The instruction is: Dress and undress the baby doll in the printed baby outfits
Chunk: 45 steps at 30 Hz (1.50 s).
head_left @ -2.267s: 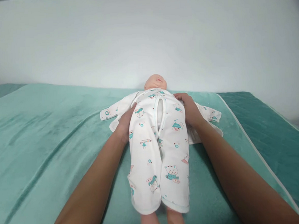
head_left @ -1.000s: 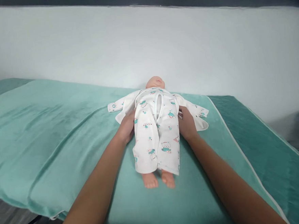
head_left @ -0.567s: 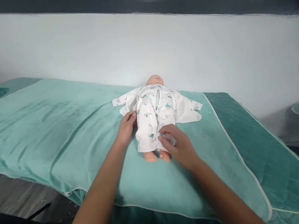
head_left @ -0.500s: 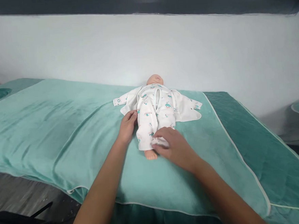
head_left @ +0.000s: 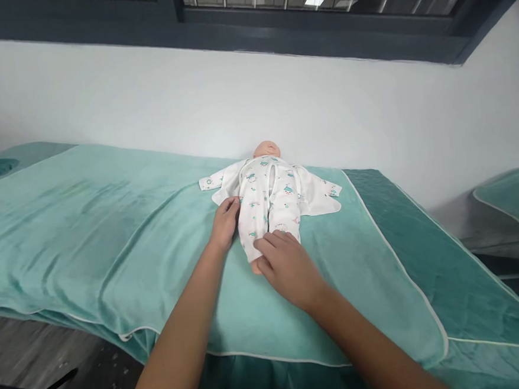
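Observation:
A baby doll (head_left: 266, 149) lies on its back, its head towards the wall. White printed baby clothes cover it; a baby top (head_left: 315, 187) spreads out on both sides with its sleeves outstretched. Over the body and legs are matching baby trousers (head_left: 253, 218) with an opening at the middle. My left hand (head_left: 226, 221) is closed at the side edge of the trousers, beside the doll's hip. Near the hem, my right hand (head_left: 289, 267) pinches the trouser leg, its fingers over the lower leg. One foot (head_left: 256, 267) shows partly below the hem; the other is hidden behind my right hand.
A light green blanket (head_left: 147, 244) with some folds covers the bed. Darker green bedding (head_left: 421, 224) extends to the right. Behind stands a white wall (head_left: 168, 100) below a dark window frame (head_left: 310, 34). Another green-covered surface (head_left: 515, 197) is at the right edge.
My right hand has closed on the trouser leg near the hem and now covers more of the foot. My left hand stays at the trousers' side. The view has tilted up.

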{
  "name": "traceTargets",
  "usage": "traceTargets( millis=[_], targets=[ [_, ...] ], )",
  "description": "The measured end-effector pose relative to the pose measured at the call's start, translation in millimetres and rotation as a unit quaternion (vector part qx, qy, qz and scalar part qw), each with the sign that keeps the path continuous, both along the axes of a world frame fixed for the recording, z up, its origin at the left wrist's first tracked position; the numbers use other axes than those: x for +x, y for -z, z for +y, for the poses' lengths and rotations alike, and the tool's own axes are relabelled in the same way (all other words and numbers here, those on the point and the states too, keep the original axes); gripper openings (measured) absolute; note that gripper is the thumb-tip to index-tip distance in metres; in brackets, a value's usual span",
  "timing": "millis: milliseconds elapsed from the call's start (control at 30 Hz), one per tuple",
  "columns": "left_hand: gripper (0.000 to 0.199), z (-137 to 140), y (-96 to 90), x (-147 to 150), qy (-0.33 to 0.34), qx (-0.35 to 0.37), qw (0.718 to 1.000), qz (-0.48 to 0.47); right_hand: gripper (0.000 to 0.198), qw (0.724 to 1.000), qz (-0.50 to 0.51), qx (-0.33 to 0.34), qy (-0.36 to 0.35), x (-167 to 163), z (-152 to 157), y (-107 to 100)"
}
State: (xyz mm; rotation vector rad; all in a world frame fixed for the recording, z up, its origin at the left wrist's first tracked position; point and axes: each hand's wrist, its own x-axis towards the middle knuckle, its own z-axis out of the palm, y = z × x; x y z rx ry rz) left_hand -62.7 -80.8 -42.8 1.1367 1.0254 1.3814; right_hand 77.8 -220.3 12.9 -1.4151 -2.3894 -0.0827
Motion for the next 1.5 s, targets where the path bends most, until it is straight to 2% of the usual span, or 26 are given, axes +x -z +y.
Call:
traceTargets(
  millis=[100,200,300,400,467,567,700,833,967,1067,1200,1333,1500],
  targets=[
    [0.041,0.7,0.2,0.5,-0.003,-0.025,0.999,-0.046,0.010,0.998,0.014,0.021,-0.056,-0.5,-7.8,-13.7],
    [0.053,0.7,-0.6,0.5,-0.004,-0.033,0.999,-0.043,0.011,0.998,0.027,0.017,-0.049,0.2,-8.3,-13.9],
    [0.050,-1.5,-2.9,0.1,0.021,-0.015,1.000,-0.005,0.014,0.998,0.042,0.003,-0.040,2.0,-8.6,-3.2],
    [0.042,-4.9,-6.5,-0.9,0.048,0.027,0.996,0.071,0.016,0.997,0.059,-0.001,-0.051,3.3,-14.3,3.3],
    [0.042,-6.4,-8.1,-1.5,0.046,0.042,0.990,0.126,0.016,0.996,0.066,0.001,-0.055,5.2,-19.7,3.2],
    [0.047,-5.7,-7.4,-1.8,0.033,0.028,0.985,0.167,0.014,0.995,0.091,-0.008,-0.047,13.3,-27.6,3.2],
    [0.047,-1.4,-2.4,-1.2,0.011,0.016,0.984,0.178,0.023,0.989,0.145,0.020,-0.010,31.8,-38.8,14.9],
    [0.044,-0.3,-0.4,0.4,0.002,0.018,0.988,0.150,0.030,0.981,0.176,0.041,0.071,43.8,-47.6,31.2],
    [0.038,-2.7,-2.4,2.7,0.009,0.006,0.995,0.099,0.032,0.977,0.173,0.000,0.124,44.6,-45.0,42.7],
    [0.035,-3.8,-3.9,3.3,0.008,0.008,0.995,0.095,0.030,0.969,0.192,-0.028,0.153,45.6,-36.9,49.3],
    [0.033,-3.5,-3.7,2.9,0.009,0.008,0.996,0.085,0.020,0.956,0.245,-0.073,0.146,50.4,-24.8,54.3],
    [0.033,-3.7,-2.9,3.0,0.013,0.007,0.998,0.067,0.010,0.948,0.288,-0.077,0.111,54.0,-20.8,48.4],
    [0.032,-3.8,-2.9,3.4,0.016,0.004,0.998,0.057,0.011,0.927,0.367,-0.062,0.046,54.3,-38.2,18.1]
  ],
)
